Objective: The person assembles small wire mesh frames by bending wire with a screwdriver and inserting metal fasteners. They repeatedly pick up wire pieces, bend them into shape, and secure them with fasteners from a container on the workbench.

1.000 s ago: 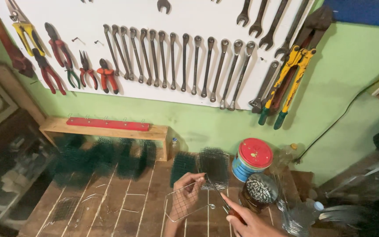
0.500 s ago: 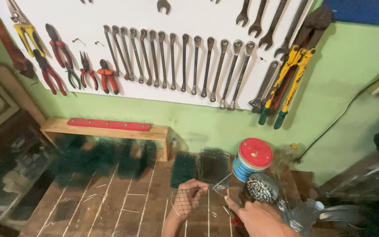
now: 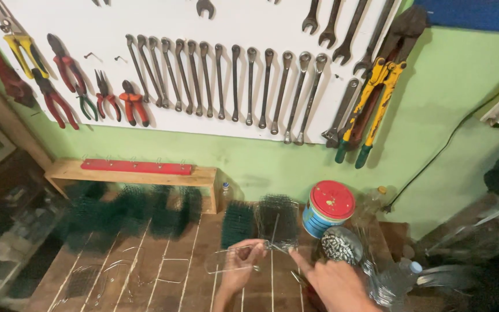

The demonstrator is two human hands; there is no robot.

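Both hands have risen, left hand (image 3: 239,267) fingers pinching bent wire (image 3: 232,260), right hand (image 3: 333,283) pointing beside screw-filled jar (image 3: 342,245).

Views: one, head-worn.
Position: above the near edge of the counter (image 3: 145,271), close to it.
Facing: forward and down, toward the white tool board (image 3: 249,34) behind the counter.
Coverage: board across the top, counter below it, both hands cut by the bottom edge.
Shared area: none, single view.
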